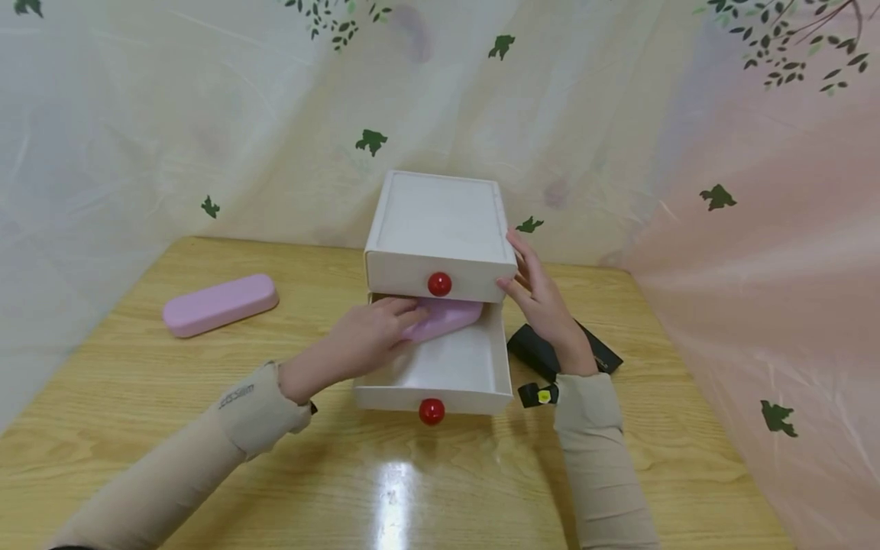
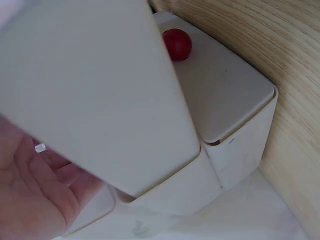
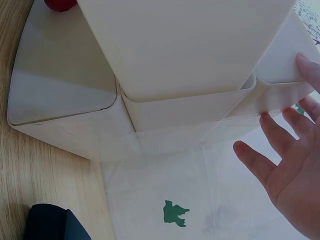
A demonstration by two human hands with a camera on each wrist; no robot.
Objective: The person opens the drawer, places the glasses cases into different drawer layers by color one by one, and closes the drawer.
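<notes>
A white drawer unit (image 1: 440, 218) stands on the wooden table, its middle drawer (image 1: 461, 374) pulled out. Inside that drawer, towards the back, lies a pink glasses case (image 1: 450, 317). My left hand (image 1: 360, 340) reaches in over the drawer's left wall and grips the case's left end; in the left wrist view the drawer hides its fingertips. My right hand (image 1: 546, 302) rests against the right side of the top drawer (image 1: 406, 275), with its thumb near the front corner. In the right wrist view the fingers (image 3: 280, 135) are spread along that side.
Another pink case (image 1: 220, 305) lies on the table at the left. A black case (image 1: 532, 351) lies right of the unit, partly behind my right wrist. Red round knobs (image 1: 431, 412) stick out from the drawer fronts. A patterned curtain (image 1: 289, 153) hangs behind the table.
</notes>
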